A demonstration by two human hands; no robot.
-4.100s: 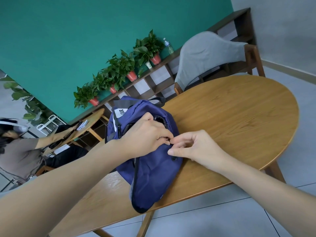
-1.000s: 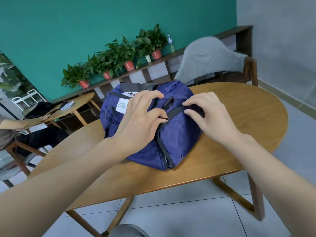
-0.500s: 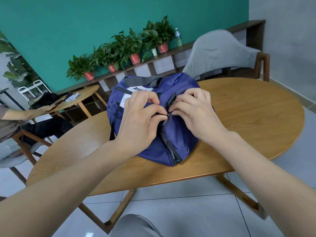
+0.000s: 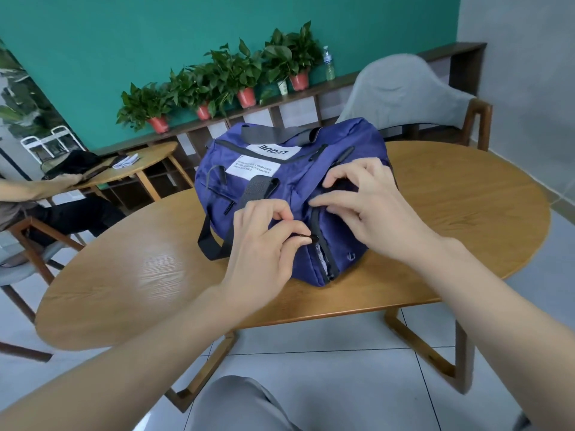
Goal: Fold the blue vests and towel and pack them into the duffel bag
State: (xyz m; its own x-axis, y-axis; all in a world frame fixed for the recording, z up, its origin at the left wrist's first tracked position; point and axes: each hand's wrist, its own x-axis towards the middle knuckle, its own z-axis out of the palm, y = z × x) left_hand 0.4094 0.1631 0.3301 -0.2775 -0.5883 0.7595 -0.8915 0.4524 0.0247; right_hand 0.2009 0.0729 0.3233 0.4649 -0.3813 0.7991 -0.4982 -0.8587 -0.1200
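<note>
A navy blue duffel bag (image 4: 289,194) with white labels and grey handles lies on the round wooden table (image 4: 130,275). Its black zipper (image 4: 323,253) runs down the near end and gapes a little at the bottom, where some light cloth shows. My left hand (image 4: 267,244) pinches the zipper pull between thumb and forefinger. My right hand (image 4: 370,209) rests on the bag's top right beside the zipper, fingers bent, pressing the fabric. No vests or towel lie outside the bag.
A grey chair (image 4: 404,94) stands behind the table on the right. A shelf with several potted plants (image 4: 224,79) lines the teal wall. At the left a seated person (image 4: 37,206) is at a second small table (image 4: 133,166). Tiled floor lies below.
My left hand has drawn the zipper pull down the near end of the bag. My right hand has shifted right onto the bag's top. The view has tilted downward.
</note>
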